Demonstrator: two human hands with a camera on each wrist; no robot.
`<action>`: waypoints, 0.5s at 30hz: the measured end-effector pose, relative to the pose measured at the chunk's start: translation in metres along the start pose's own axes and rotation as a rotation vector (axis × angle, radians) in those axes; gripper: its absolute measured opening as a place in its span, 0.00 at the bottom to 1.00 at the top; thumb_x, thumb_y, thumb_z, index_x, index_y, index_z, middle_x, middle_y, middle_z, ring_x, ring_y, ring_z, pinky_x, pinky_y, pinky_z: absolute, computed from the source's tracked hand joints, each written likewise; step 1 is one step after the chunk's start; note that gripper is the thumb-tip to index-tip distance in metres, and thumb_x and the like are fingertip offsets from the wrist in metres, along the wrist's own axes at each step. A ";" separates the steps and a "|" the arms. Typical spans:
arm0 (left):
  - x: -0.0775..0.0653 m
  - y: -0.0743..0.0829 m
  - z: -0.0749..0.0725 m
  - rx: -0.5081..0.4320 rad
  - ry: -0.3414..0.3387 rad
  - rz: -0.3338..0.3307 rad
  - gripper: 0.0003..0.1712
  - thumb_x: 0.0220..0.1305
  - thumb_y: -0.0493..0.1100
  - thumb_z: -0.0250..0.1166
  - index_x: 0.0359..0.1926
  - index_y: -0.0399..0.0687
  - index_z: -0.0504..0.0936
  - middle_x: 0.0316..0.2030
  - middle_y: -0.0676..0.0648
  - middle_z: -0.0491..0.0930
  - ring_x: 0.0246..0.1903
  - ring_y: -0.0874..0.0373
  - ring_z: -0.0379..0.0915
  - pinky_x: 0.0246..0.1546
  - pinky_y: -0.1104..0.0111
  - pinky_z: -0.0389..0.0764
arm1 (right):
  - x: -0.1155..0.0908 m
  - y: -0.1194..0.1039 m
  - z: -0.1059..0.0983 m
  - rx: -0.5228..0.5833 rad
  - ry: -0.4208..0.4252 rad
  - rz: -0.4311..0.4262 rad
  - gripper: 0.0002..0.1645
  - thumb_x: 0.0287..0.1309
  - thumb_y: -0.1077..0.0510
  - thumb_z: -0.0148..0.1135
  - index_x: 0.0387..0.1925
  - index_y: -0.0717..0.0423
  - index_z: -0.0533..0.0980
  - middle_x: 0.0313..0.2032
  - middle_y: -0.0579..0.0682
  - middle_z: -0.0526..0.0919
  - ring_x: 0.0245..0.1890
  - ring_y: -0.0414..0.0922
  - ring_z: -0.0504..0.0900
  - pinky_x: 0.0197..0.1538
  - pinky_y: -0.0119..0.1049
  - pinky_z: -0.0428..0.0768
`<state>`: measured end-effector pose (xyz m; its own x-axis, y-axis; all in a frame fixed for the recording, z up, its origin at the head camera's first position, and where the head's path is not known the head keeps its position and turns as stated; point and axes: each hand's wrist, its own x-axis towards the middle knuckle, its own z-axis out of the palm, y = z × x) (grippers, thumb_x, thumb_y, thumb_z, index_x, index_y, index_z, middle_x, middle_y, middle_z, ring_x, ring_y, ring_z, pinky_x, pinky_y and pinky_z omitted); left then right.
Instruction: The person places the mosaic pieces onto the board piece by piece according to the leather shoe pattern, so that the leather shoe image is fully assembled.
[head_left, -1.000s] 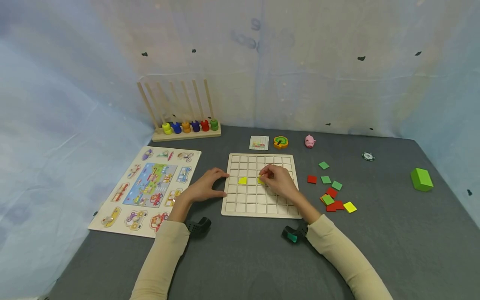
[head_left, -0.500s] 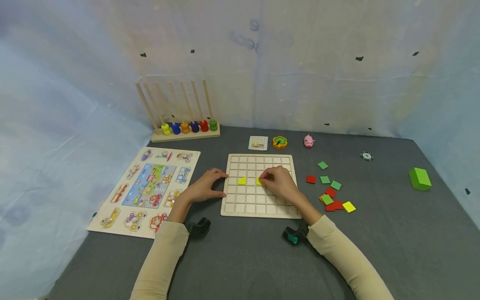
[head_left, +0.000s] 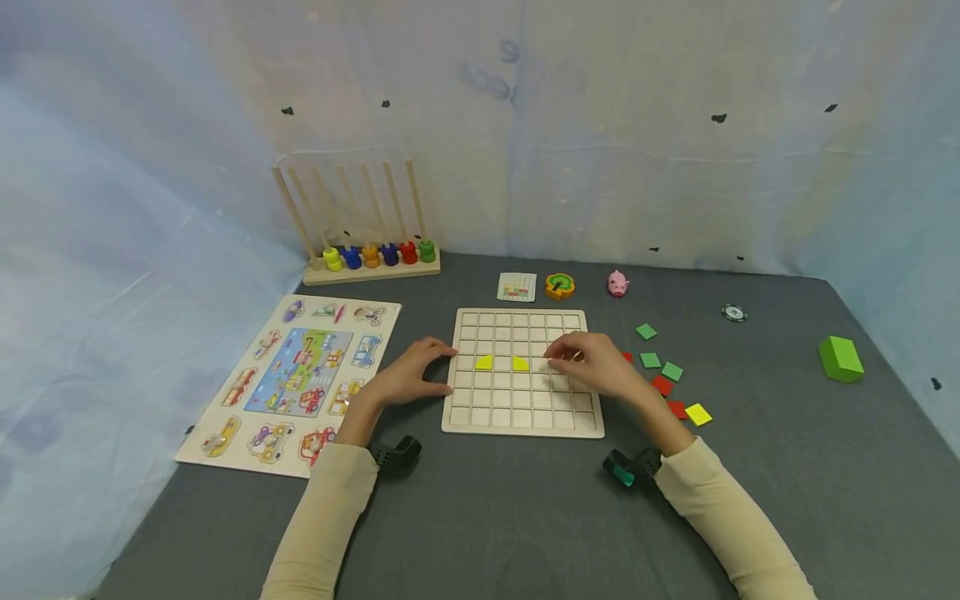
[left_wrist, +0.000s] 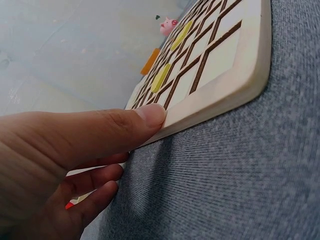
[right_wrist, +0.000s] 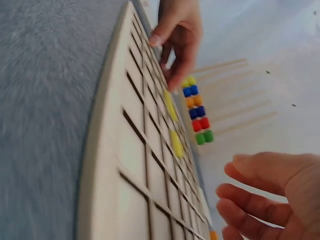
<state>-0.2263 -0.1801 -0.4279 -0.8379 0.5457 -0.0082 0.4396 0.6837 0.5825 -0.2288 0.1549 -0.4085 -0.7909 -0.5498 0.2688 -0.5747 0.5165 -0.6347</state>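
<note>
1 gridded board (head_left: 521,382), touched at its left edge by the left hand (head_left: 405,374), fingers relaxed. Just drawn back rightward: the right hand (head_left: 592,362), fingers parted, empty. In 1 row, with 1 bare cell between: 2 yellow pieces (head_left: 521,364), apparently both placed.

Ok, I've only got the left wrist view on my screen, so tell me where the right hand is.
Observer: In the head view, the right hand is above the right side of the grid board.
Operator: Report whether it's holding a tile.
Observer: The right wrist view shows its thumb and fingers apart, with no tile visible between them.
Operator: Then find me a yellow tile that's off the board.
Observer: The head view shows one yellow tile on the gray table, to the right of the board.
</note>
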 end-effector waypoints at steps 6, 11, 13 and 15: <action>0.000 0.001 -0.001 -0.005 -0.002 0.006 0.35 0.56 0.45 0.68 0.63 0.41 0.68 0.58 0.40 0.65 0.60 0.45 0.59 0.59 0.50 0.62 | -0.023 0.008 -0.026 -0.036 -0.001 -0.009 0.10 0.58 0.59 0.62 0.40 0.59 0.81 0.35 0.45 0.83 0.33 0.38 0.80 0.37 0.34 0.78; 0.000 -0.001 0.000 -0.006 0.000 -0.003 0.35 0.56 0.45 0.68 0.63 0.40 0.68 0.58 0.40 0.65 0.60 0.45 0.58 0.60 0.50 0.61 | -0.042 0.013 -0.045 -0.081 0.014 0.032 0.11 0.59 0.56 0.62 0.41 0.57 0.80 0.36 0.43 0.83 0.34 0.36 0.79 0.38 0.35 0.78; 0.000 -0.001 0.000 -0.013 -0.002 -0.007 0.35 0.56 0.46 0.68 0.63 0.41 0.68 0.58 0.40 0.65 0.60 0.46 0.58 0.60 0.51 0.60 | -0.049 0.014 -0.052 -0.101 0.020 0.052 0.10 0.58 0.56 0.62 0.41 0.55 0.81 0.37 0.42 0.82 0.34 0.35 0.79 0.38 0.35 0.78; 0.001 -0.001 0.001 -0.017 -0.004 -0.011 0.35 0.56 0.46 0.68 0.63 0.41 0.68 0.58 0.41 0.65 0.61 0.46 0.58 0.61 0.51 0.60 | -0.056 0.016 -0.058 -0.122 0.025 0.057 0.09 0.58 0.57 0.63 0.40 0.55 0.81 0.36 0.41 0.82 0.34 0.35 0.79 0.38 0.35 0.78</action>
<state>-0.2268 -0.1798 -0.4289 -0.8416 0.5398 -0.0177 0.4247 0.6816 0.5959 -0.2057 0.2319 -0.3920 -0.8272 -0.5012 0.2541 -0.5487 0.6230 -0.5574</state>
